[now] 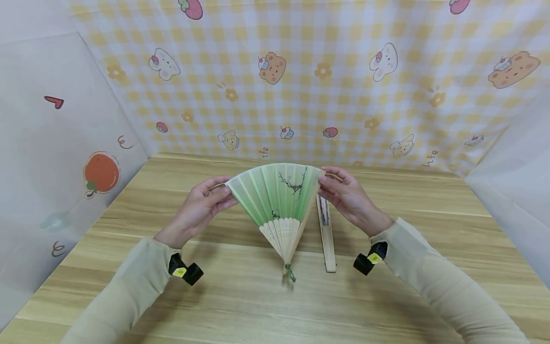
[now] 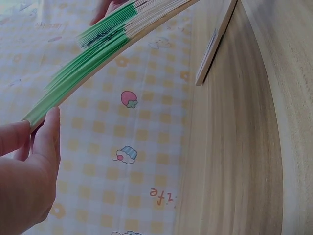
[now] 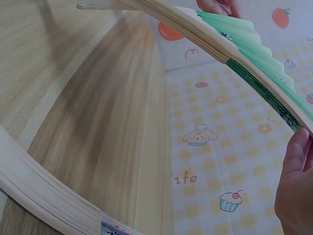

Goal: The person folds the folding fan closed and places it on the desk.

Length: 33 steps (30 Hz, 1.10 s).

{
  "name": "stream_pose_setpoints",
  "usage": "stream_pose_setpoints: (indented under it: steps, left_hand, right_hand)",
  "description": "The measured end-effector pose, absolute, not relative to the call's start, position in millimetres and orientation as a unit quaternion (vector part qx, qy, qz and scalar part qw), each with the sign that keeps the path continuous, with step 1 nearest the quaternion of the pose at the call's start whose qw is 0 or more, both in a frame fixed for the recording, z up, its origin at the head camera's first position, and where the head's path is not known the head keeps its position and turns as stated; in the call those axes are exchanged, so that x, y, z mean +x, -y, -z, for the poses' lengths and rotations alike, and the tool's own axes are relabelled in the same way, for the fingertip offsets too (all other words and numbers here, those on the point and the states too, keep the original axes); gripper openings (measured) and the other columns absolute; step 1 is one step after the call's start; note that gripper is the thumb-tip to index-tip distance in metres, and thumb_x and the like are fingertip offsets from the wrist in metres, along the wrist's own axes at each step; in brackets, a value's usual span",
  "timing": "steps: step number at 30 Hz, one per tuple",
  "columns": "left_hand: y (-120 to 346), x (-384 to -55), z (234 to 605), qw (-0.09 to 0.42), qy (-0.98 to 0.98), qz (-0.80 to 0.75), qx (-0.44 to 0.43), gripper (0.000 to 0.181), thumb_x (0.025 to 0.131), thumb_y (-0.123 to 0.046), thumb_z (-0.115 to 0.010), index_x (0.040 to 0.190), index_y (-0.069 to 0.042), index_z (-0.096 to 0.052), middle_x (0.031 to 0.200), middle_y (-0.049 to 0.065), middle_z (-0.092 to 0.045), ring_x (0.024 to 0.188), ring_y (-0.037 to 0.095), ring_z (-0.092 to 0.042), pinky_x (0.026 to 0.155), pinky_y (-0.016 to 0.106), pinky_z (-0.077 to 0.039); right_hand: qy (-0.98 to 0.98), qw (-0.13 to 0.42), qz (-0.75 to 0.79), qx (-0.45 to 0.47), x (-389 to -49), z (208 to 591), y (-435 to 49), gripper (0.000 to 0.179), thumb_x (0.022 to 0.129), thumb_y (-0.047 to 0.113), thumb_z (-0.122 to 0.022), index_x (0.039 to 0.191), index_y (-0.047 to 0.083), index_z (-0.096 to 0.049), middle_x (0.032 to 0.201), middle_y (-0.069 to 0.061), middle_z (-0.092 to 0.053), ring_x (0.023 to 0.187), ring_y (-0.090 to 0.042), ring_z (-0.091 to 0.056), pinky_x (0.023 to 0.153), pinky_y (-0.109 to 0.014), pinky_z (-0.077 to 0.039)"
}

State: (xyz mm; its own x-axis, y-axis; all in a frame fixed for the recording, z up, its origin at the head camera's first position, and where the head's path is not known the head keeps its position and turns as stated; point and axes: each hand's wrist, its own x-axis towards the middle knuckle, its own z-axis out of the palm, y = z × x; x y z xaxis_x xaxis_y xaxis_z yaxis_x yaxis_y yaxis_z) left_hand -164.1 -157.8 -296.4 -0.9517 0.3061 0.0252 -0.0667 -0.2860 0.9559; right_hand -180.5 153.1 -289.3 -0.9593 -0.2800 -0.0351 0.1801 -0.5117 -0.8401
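A green folding fan (image 1: 275, 196) with a dark branch print is spread partway, its ribs meeting at the bottom where a green tassel (image 1: 290, 272) hangs. My left hand (image 1: 205, 206) pinches the fan's upper left corner between thumb and fingers. At the upper right corner, my right hand (image 1: 349, 197) grips the other outer rib. In the right wrist view several ribs (image 3: 195, 36) still lie stacked together on the right hand's side. A second folding fan (image 1: 327, 239), folded, lies on the table just right of the green one, its top partly hidden by the right hand.
The wooden table (image 1: 223, 301) runs back to a yellow checked cloth (image 1: 301, 105) with cartoon prints. Pale printed sheets (image 1: 64, 143) stand at the sides. A small black camera (image 1: 189, 272) is strapped to each wrist.
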Motion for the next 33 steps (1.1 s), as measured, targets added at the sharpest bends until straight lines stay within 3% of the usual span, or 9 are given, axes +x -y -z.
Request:
stream_pose_setpoints:
  steps: [21,33]
  left_hand:
    - [144.8,-168.2,291.7,0.127,-0.608,-0.774,0.119,0.030,0.092,-0.008,-0.047,0.122,-0.003,-0.046,0.110,0.003,-0.058,0.099,0.017,-0.057,0.091,0.036,-0.042]
    - [136.5,-171.9,291.2,0.118,-0.603,-0.778,0.129,0.028,0.092,-0.007,-0.046,0.120,-0.004,-0.048,0.109,0.003,-0.057,0.097,0.016,-0.058,0.087,0.032,-0.047]
  right_hand:
    - [-0.502,0.136,0.853,-0.044,-179.5,289.4,-144.7,0.015,0.087,-0.001,-0.053,0.096,0.009,-0.057,0.083,-0.003,-0.058,0.073,-0.012,-0.059,0.071,-0.022,-0.052]
    - [-0.508,0.141,0.848,-0.051,-178.6,288.9,-140.7,0.014,0.086,0.001,-0.054,0.096,0.010,-0.057,0.084,-0.003,-0.058,0.073,-0.013,-0.059,0.070,-0.022,-0.052]
